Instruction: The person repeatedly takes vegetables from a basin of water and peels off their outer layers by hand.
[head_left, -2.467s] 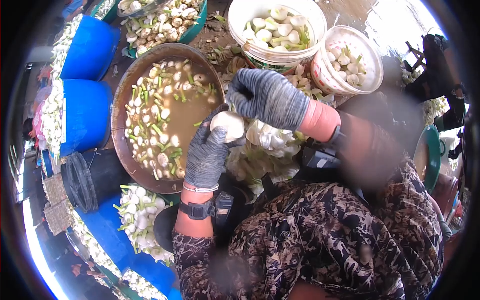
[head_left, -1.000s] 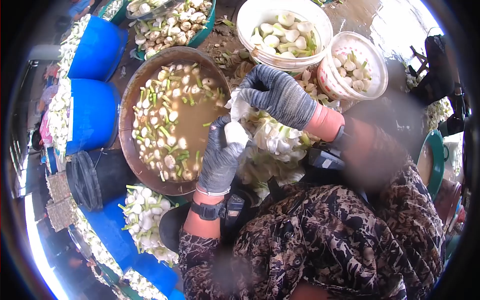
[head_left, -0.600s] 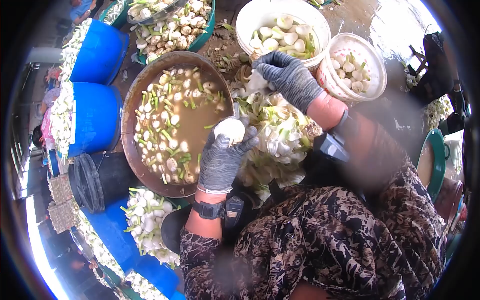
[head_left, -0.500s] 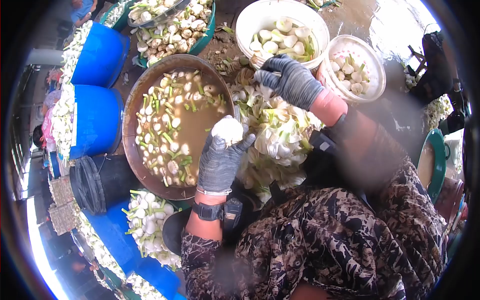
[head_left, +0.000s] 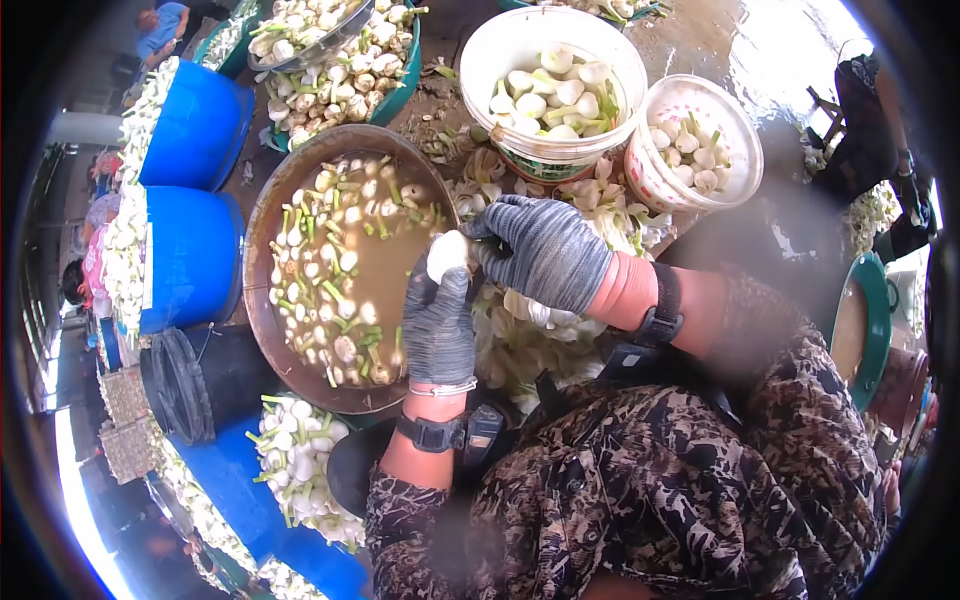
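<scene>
A white bulb [head_left: 447,256] is held in my left hand [head_left: 438,325], gloved in grey, over the right edge of the brown basin [head_left: 262,330]. My right hand [head_left: 548,250], also gloved, is closed beside the bulb, its fingertips at the bulb's right side; whatever they pinch is too small to tell. Cut bulbs and green stem pieces float in the basin's murky water. Under my right hand lies a heap of pale peeled skins [head_left: 530,340]. Beyond it stand a large white bucket [head_left: 480,75] of peeled bulbs and a smaller white bucket [head_left: 745,160] with several bulbs.
Blue tubs [head_left: 190,260] heaped with bulbs line the left. A black bucket [head_left: 215,375] lies near the basin. A green tub [head_left: 405,85] of bulbs is at the top. At the right are a green basin [head_left: 878,320] and a person's dark-clothed leg [head_left: 850,130]. Another person [head_left: 160,35] is at upper left.
My right hand has come down and left from near the large bucket to the bulb. The bulb has turned in my left hand, whose fingers are now closer around it.
</scene>
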